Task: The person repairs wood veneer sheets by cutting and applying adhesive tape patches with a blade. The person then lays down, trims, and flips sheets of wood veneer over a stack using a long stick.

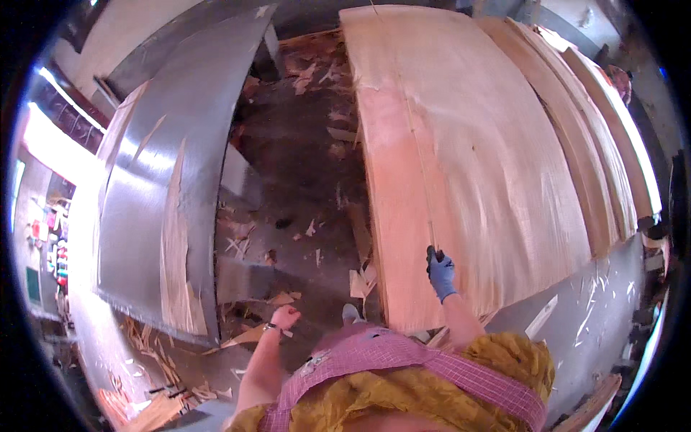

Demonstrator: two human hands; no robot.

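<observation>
My right hand (441, 274), in a blue glove with dark fingertips, is closed round the near end of a long thin stick (422, 173). The stick runs away from me over a stack of wood veneer sheets (504, 158), reaching toward their far edge. Pinkish-orange wood shows along the stack's left side, and paler, rippled wood to the right. My bare left hand (286, 317), with a band on its wrist, hangs over the gap left of the stack. Its fingers are curled in, and I see nothing held in them.
Left of the gap stands a smooth metal-topped table (194, 115) with torn veneer strips (178, 245) on it. Veneer scraps (306, 75) litter the dark floor between table and stack. More layered sheets (576, 129) lie at the right. Long splinters (541, 317) lie on the grey floor near me.
</observation>
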